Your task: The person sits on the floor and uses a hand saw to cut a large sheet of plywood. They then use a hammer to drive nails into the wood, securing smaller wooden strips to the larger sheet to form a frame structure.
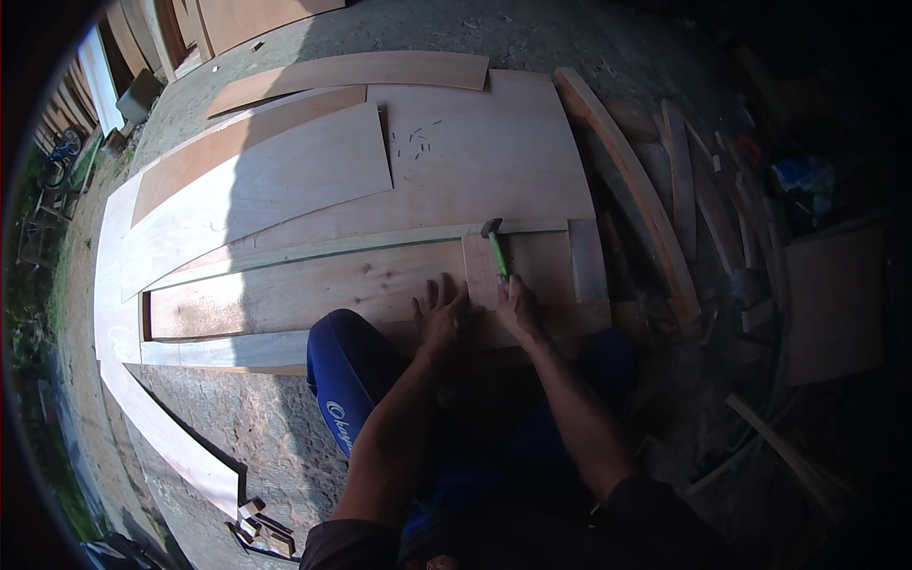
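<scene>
My right hand (516, 302) is wrapped round the green handle of a hammer (498, 253). The hammer's dark head lies over the far strip of a long wooden frame (313, 249), just right of the upper end of a short board (480, 271). That short board is set crosswise in the frame, over a knotty panel (366, 275). My left hand (442, 312) rests with fingers spread on the panel, close against the short board's left edge. Another short crosspiece (587, 259) forms the frame's right end.
Small dark nails or pins (415, 142) lie scattered on the large plywood sheet (475, 123) beyond the frame. Loose thin panels (294, 180) overlap at the left. Timber strips (632, 180) are piled at the right, and a narrow board (176, 432) juts out at lower left.
</scene>
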Demonstrator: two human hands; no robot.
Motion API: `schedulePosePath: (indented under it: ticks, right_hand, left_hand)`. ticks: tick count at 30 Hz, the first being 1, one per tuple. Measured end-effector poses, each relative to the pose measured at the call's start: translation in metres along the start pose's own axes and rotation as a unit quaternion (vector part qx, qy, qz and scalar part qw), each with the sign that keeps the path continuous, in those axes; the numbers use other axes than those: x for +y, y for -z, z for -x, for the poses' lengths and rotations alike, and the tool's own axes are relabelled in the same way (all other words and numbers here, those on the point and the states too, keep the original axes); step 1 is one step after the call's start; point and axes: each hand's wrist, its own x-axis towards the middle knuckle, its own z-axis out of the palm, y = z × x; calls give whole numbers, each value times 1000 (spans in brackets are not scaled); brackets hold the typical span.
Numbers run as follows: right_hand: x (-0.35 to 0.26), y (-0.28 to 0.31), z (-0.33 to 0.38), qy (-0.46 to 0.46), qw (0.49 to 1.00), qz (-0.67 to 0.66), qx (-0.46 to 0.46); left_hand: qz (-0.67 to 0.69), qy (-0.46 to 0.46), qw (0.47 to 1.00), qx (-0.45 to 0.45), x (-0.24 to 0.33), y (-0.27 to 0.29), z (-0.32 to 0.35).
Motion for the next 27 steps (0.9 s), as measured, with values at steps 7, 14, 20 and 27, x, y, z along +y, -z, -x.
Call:
schedulePosePath:
  ticks: [7, 14, 20, 27]
  right_hand:
    - [-10, 10, -13, 22, 999, -30, -25]
    - [1, 7, -11, -5, 1000, -5, -5]
    - [2, 4, -11, -18, 999, 2, -28]
    - [-2, 3, -8, -5, 1000, -14, -19]
  left_hand:
    - [-4, -11, 1000, 15, -2, 3, 0]
    - [1, -23, 999, 27, 8, 10, 1]
    - [-1, -12, 1000, 18, 3, 5, 1]
    - [-5, -3, 1000, 10, 2, 1, 0]
